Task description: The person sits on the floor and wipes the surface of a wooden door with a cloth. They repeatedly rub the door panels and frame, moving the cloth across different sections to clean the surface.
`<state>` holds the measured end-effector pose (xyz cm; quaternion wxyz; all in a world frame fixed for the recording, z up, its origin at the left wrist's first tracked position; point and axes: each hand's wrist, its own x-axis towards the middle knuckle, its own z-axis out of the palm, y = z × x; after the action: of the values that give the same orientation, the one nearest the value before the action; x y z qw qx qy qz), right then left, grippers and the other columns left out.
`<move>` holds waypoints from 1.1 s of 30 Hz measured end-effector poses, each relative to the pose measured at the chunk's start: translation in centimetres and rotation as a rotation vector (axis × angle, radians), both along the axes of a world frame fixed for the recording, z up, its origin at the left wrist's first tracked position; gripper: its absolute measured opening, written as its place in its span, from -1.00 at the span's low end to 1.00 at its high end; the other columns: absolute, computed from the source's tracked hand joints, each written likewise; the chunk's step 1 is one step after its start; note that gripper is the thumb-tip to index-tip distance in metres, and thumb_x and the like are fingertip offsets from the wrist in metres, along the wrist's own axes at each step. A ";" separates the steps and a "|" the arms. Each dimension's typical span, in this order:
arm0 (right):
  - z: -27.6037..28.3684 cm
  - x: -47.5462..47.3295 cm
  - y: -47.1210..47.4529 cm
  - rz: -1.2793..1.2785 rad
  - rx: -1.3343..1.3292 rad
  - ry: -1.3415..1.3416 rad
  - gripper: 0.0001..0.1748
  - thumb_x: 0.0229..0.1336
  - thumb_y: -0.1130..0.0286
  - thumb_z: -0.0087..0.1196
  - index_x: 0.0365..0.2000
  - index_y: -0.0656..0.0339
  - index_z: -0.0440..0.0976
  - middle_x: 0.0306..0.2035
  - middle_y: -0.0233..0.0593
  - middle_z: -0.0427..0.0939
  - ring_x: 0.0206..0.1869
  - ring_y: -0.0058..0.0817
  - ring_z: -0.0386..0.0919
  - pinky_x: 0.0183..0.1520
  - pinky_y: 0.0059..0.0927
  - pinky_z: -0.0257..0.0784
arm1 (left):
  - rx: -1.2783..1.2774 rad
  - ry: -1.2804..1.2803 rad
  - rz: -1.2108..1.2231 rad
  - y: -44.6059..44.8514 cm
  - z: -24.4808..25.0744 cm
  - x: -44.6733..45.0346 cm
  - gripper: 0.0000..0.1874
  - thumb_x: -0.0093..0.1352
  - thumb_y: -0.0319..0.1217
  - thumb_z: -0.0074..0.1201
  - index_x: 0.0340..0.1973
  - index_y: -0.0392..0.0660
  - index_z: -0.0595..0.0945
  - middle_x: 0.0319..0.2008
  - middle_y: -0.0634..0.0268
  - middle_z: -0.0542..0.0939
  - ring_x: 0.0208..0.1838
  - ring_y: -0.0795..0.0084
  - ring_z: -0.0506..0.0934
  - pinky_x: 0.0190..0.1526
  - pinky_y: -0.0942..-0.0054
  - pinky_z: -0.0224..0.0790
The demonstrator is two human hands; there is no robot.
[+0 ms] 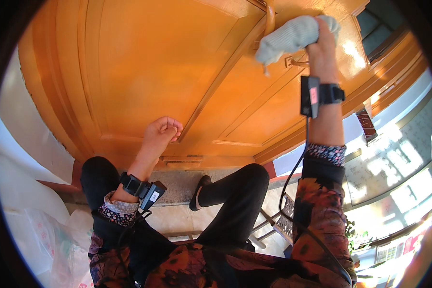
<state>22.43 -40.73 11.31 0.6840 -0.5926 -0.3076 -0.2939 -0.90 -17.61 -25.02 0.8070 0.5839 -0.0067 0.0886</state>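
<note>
My right hand [323, 39] is raised at the upper right, gripping a light grey-blue ribbed cloth [289, 37] against a glossy orange-brown wooden door [158, 72]. Behind the cloth stands a curved door handle [270, 16]; a second handle's mount [289, 62] shows just below it, the rest partly hidden by cloth and wrist. Lower down, my left hand [163, 129] hovers in front of the door's lower panel with curled fingers, and I see nothing in it. Both wrists wear black straps with small boxes and cables.
My bent knees flank a stone threshold [172, 187] below the door. A folding stool [282, 219] stands by my right leg. Translucent plastic bags [46, 237] lie at the lower left. A glass pane [378, 28] is at the upper right, with a sunlit patterned surface [388, 162] beyond my right arm.
</note>
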 end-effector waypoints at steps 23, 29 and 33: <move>-7.3 -2.1 2.2 -0.664 -0.379 -0.550 -0.47 0.03 0.21 0.26 -0.01 0.29 0.48 -0.15 0.11 0.61 -0.08 0.06 0.58 0.07 -0.07 0.44 | 0.065 -0.018 -0.035 -0.9 -0.2 0.0 -0.89 0.41 -0.56 -0.02 -0.24 -0.26 0.61 -0.30 0.30 0.64 -0.27 0.61 0.55 -0.22 0.61 0.41; 2.0 2.8 -2.0 -0.683 0.104 -0.268 -0.24 0.01 0.35 0.22 0.24 0.42 0.32 0.02 0.29 0.56 0.04 0.03 0.57 0.12 -0.16 0.46 | 0.057 0.002 -0.016 -0.7 0.3 -0.2 -0.90 0.40 -0.57 0.00 -0.24 -0.26 0.61 -0.28 0.30 0.65 -0.29 0.60 0.55 -0.23 0.61 0.41; 6.1 3.1 -4.4 -0.620 0.112 -0.183 -0.18 0.03 0.27 0.24 0.28 0.43 0.29 0.11 0.25 0.54 0.15 0.05 0.55 0.18 -0.15 0.43 | 0.076 -0.018 -0.024 -1.0 0.4 -0.2 -0.91 0.40 -0.57 0.00 -0.24 -0.26 0.61 -0.27 0.30 0.65 -0.29 0.60 0.55 -0.23 0.60 0.42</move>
<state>25.52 -45.10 17.39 0.5630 -0.5906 -0.1560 -0.5567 -1.08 -18.57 -24.58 0.7851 0.6131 -0.0243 0.0842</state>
